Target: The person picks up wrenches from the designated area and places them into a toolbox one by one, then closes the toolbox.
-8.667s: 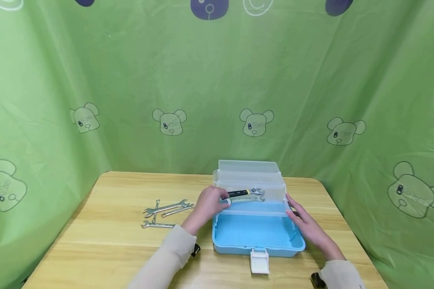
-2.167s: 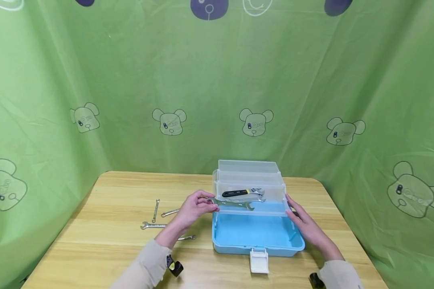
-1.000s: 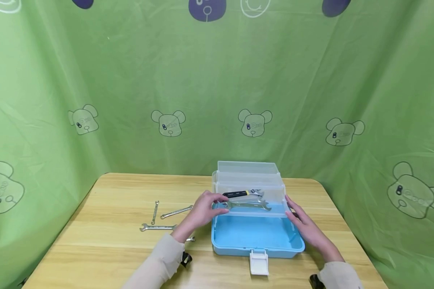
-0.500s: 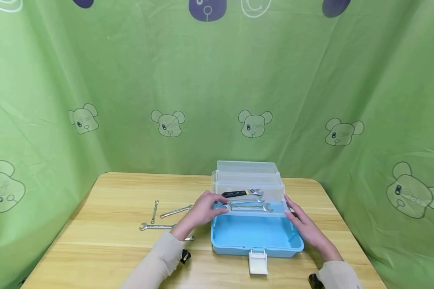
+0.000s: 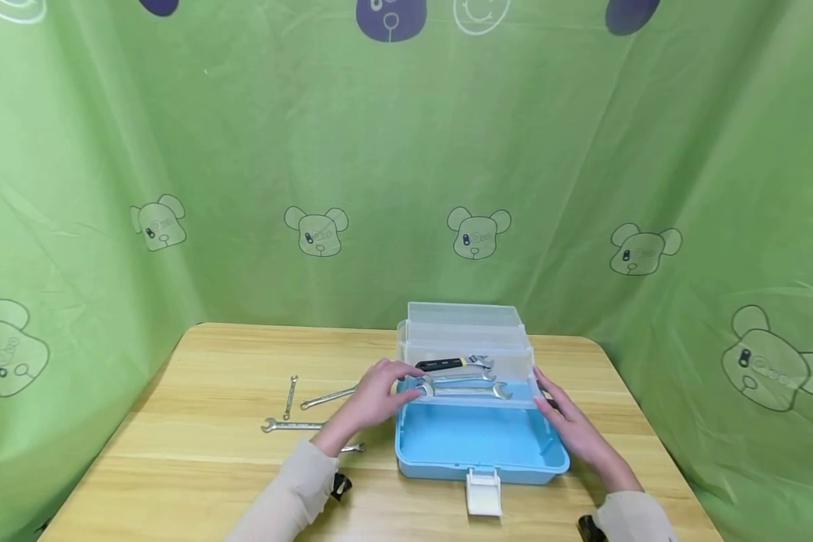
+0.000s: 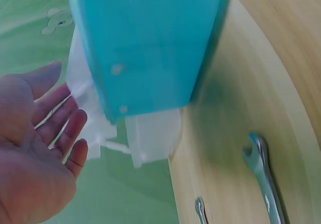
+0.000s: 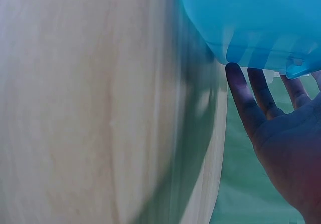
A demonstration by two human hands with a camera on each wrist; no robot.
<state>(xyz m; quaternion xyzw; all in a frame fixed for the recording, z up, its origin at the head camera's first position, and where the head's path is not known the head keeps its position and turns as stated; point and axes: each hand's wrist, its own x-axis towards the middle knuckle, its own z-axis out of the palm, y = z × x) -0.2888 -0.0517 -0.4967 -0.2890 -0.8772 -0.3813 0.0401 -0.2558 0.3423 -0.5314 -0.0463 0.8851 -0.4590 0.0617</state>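
A light blue toolbox (image 5: 409, 471) stands unfolded on the table, its translucent trays raised at the back. In the front tray (image 5: 525, 391) lie an adjustable wrench (image 5: 440, 364) with a black handle and two silver open-end wrenches, the nearer wrench (image 5: 467, 391) along the tray's front. My left hand (image 5: 377, 393) hovers at the tray's left end, thumb and fingertips parted beside that wrench's head. In the left wrist view its fingers (image 6: 59, 121) are loosely extended and hold nothing. With straight fingers, my right hand (image 5: 572, 421) rests against the toolbox's right side; the right wrist view shows fingertips at its wall.
Left of the toolbox several silver wrenches lie on the wooden table (image 5: 196, 467): a small wrench (image 5: 290, 397), a slanted wrench (image 5: 328, 397), a larger wrench (image 5: 291, 425), and one partly behind my left forearm. A white latch (image 5: 483, 493) hangs at the front. Green curtain surrounds the table.
The left hand has brought an open-end wrench from above the tray down into it, let go, and drawn back slightly left. The right hand has stayed at the toolbox's side.
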